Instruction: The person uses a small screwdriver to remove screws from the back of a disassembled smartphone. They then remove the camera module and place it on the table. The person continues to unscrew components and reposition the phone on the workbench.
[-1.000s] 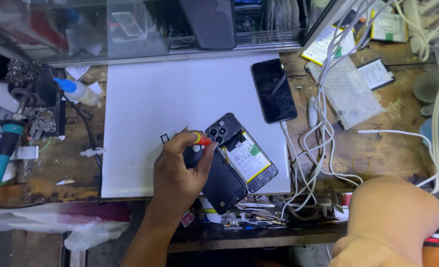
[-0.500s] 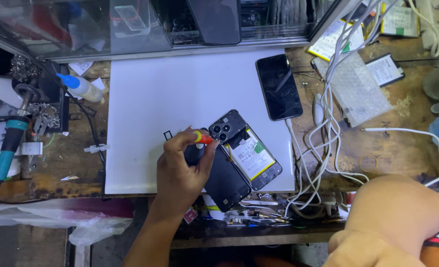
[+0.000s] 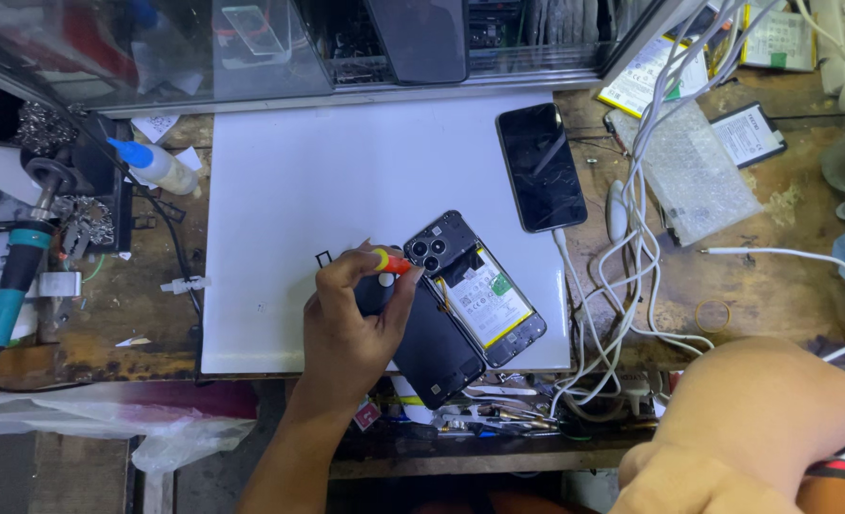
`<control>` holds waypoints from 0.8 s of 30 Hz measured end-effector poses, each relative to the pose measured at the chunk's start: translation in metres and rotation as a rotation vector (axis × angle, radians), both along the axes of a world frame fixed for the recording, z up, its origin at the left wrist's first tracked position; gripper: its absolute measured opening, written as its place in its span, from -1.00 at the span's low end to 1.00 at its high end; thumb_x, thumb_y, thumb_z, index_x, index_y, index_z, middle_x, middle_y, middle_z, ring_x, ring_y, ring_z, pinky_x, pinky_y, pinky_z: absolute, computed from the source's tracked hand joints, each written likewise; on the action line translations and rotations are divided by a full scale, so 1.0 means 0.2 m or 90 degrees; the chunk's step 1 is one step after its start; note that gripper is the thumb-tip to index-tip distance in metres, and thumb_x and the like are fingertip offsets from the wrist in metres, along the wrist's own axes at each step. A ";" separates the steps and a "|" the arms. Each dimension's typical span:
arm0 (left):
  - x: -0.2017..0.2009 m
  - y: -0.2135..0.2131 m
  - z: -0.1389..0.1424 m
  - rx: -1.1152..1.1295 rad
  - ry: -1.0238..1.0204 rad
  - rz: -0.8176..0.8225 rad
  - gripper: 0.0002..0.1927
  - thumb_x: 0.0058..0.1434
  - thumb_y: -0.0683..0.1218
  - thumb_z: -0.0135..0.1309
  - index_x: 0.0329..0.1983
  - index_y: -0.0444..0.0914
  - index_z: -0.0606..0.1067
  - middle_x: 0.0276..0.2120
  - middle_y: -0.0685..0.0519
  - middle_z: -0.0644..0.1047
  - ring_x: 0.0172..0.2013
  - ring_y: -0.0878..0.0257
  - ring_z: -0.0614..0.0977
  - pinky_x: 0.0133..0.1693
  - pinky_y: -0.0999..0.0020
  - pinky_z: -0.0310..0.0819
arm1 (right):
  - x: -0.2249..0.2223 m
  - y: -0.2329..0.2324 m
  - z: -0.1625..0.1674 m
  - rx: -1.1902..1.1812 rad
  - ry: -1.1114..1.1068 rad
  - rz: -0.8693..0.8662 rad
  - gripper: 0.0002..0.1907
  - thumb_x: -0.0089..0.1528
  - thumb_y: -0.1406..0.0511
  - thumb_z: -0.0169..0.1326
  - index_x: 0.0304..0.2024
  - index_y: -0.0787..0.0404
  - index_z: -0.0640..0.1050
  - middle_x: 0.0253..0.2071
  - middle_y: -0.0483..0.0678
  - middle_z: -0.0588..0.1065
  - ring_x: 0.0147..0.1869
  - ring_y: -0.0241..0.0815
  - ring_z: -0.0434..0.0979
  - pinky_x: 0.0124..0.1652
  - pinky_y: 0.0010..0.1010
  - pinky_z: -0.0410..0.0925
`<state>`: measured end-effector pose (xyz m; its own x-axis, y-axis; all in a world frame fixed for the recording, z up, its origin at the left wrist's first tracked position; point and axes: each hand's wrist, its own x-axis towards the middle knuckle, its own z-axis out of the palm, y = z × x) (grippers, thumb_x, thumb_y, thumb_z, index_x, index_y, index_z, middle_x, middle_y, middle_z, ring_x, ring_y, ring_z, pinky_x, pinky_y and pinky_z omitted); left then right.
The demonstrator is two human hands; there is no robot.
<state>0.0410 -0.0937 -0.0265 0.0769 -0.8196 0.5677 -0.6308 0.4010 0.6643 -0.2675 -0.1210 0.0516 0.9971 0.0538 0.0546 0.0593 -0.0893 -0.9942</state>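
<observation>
left hand (image 3: 351, 319), fingers curled and pinched shut around a small screwdriver (image 3: 391, 261) with a red and yellow handle; the forearm rises from the near edge, the wrist bent so the tool's tip meets the camera corner of an opened phone (image 3: 475, 286). the phone lies tilted on a smooth white mat (image 3: 289, 190), its back removed to show a black frame, a round-lensed camera block and a flat pale battery with a yellow edge. the glossy black back cover (image 3: 432, 347) lies touching the phone's near-left side, partly under the hand. the right hand is outside the view; only a bare bent arm (image 3: 756, 419) shows at the near right, so its grip cannot be told. far right on the mat lies a second phone (image 3: 540, 167), a dark rectangular slab, screen up. right of the mat, tangled white cables (image 3: 622, 286) cross the worn wooden bench (image 3: 775, 286), beside a bubble-wrap pouch (image 3: 694, 176) and a loose battery (image 3: 746, 135). left of the mat stand a teal-handled soldering iron (image 3: 13, 286) and a small squeeze bottle (image 3: 156, 164) with a blue cap. a glass-fronted shelf (image 3: 251, 48) borders the far side.
</observation>
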 end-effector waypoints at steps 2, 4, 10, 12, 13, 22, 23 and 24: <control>-0.01 0.00 -0.01 0.003 0.005 0.003 -0.48 0.29 -0.23 0.29 0.07 -0.23 0.17 -0.22 -0.09 0.64 -0.12 0.07 0.76 0.19 0.04 0.58 | -0.01 0.00 0.00 0.000 0.001 -0.004 -0.83 0.43 0.32 0.04 0.07 0.11 0.46 -0.02 -0.01 0.54 -0.01 -0.06 0.63 0.03 -0.05 0.53; -0.01 0.00 0.00 -0.001 0.002 0.011 -0.48 0.29 -0.23 0.29 0.07 -0.23 0.17 -0.22 -0.09 0.64 -0.12 0.05 0.76 0.19 0.03 0.58 | -0.01 -0.02 0.00 -0.004 -0.002 -0.004 -0.84 0.43 0.32 0.03 0.08 0.11 0.46 -0.01 -0.01 0.54 -0.01 -0.07 0.63 0.03 -0.05 0.53; -0.03 -0.01 0.08 -0.008 0.002 -0.040 -0.50 0.29 -0.29 0.25 0.09 -0.20 0.20 -0.12 -0.11 0.63 -0.08 -0.03 0.74 0.14 0.06 0.61 | 0.06 -0.16 0.11 -0.017 -0.046 -0.052 -0.84 0.46 0.31 0.00 0.10 0.11 0.45 -0.01 -0.01 0.54 -0.02 -0.07 0.63 0.03 -0.04 0.53; -0.05 0.00 0.12 0.024 0.055 -0.099 -0.54 0.30 -0.34 0.20 0.09 -0.19 0.24 -0.03 -0.14 0.62 -0.05 -0.03 0.75 0.06 0.12 0.66 | 0.14 -0.19 0.15 -0.097 -0.215 -0.136 -0.84 0.47 0.31 -0.01 0.10 0.11 0.45 -0.01 -0.01 0.54 -0.02 -0.08 0.63 0.03 -0.04 0.54; -0.05 0.01 0.14 -0.015 -0.021 -0.059 -0.54 0.22 -0.30 0.23 0.03 -0.19 0.26 -0.08 -0.15 0.60 -0.08 -0.07 0.71 0.03 0.07 0.62 | 0.19 -0.19 0.17 -0.215 -0.427 -0.177 -0.84 0.52 0.32 0.04 0.13 0.07 0.40 0.01 -0.02 0.53 -0.01 -0.11 0.62 0.10 -0.01 0.54; -0.08 0.00 0.20 0.037 0.011 -0.066 -0.62 0.19 -0.29 0.23 -0.07 -0.22 0.30 -0.05 -0.10 0.57 -0.05 -0.03 0.67 0.13 -0.06 0.48 | 0.33 -0.18 0.35 -0.192 -0.350 -0.462 -0.73 0.36 0.27 0.05 0.11 0.15 0.46 -0.20 0.01 0.63 -0.25 -0.22 0.62 -0.19 -0.23 0.39; -0.08 0.00 0.20 0.078 0.040 -0.063 -0.64 0.25 -0.27 0.25 -0.06 -0.21 0.32 -0.05 -0.06 0.59 -0.04 0.02 0.69 0.06 0.04 0.56 | 0.32 -0.20 0.37 -0.228 -0.316 -0.459 -0.73 0.35 0.29 0.07 0.09 0.18 0.48 -0.19 0.03 0.62 -0.23 -0.19 0.63 -0.20 -0.25 0.42; -0.08 0.00 0.20 0.119 0.069 -0.062 -0.66 0.31 -0.25 0.28 -0.04 -0.19 0.34 -0.04 -0.03 0.61 -0.04 0.07 0.72 -0.02 0.15 0.64 | 0.34 -0.23 0.37 -0.295 -0.282 -0.459 -0.73 0.33 0.30 0.09 0.07 0.21 0.48 -0.16 0.04 0.61 -0.19 -0.15 0.65 -0.19 -0.29 0.49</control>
